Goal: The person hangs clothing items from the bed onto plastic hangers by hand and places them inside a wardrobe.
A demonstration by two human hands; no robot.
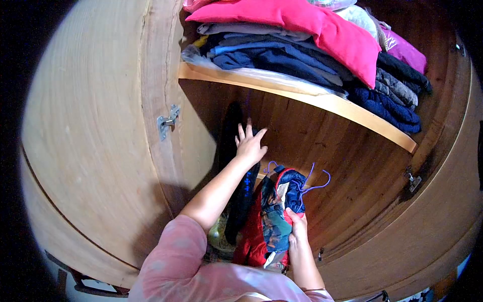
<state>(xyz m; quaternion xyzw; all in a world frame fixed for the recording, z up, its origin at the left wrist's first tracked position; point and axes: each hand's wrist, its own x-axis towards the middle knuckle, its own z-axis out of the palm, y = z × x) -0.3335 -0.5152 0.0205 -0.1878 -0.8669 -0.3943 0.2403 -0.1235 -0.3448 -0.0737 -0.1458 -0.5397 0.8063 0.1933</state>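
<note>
My left hand (250, 146) reaches up inside the wardrobe with its fingers spread and nothing visible in them. Just behind it hangs a long dark garment (231, 131). My right hand (298, 226) grips the side of a red and dark blue patterned jacket (276, 221), thumb on the front of the cloth. Thin purple hangers (317, 185) stick out at the jacket's collar. The jacket's lower end is partly hidden by my body.
Above is a wooden shelf (302, 98) bearing folded dark clothes (276, 58) and a bright pink cushion-like bundle (302, 22). The wardrobe door (95, 126) stands open at left, its metal hinge (168, 122) near my left arm. Another hinge (413, 181) is at right.
</note>
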